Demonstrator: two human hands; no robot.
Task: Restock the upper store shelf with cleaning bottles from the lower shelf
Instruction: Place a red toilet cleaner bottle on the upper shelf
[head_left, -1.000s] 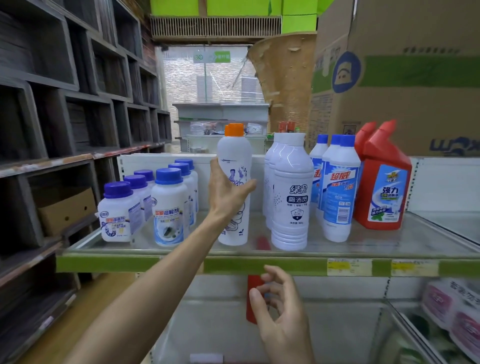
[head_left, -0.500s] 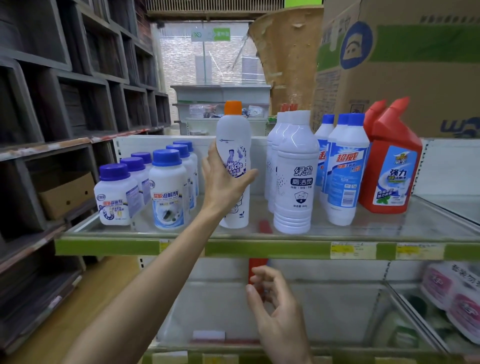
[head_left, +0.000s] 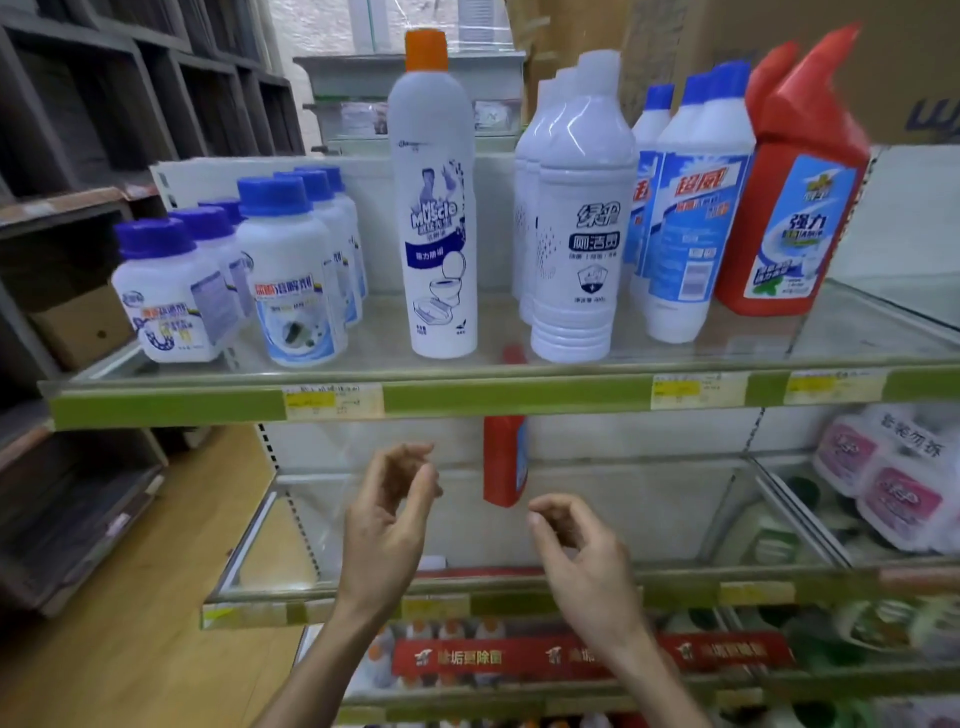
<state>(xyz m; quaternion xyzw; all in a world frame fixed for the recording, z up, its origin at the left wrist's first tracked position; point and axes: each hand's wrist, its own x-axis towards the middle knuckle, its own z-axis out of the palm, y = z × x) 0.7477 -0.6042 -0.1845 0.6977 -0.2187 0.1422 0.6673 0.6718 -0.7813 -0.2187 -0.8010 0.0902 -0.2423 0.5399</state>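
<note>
On the upper shelf (head_left: 467, 397) stood 1 orange-capped white bottle (head_left: 435, 208), upright and untouched. Left of that bottle were about 6 squat blue-capped jars (head_left: 291, 270); right of it at least 3 plain white bottles (head_left: 574, 223), then 3 blue-capped bottles (head_left: 685, 208) and 2 red bottles (head_left: 795, 176). Below it, on the lower shelf (head_left: 753, 590), 1 red bottle (head_left: 504, 460) stood, its top hidden behind the upper shelf's edge. The left hand (head_left: 387, 525) and right hand (head_left: 582, 556) hung loosely curled and empty, flanking that red bottle without touching it.
</note>
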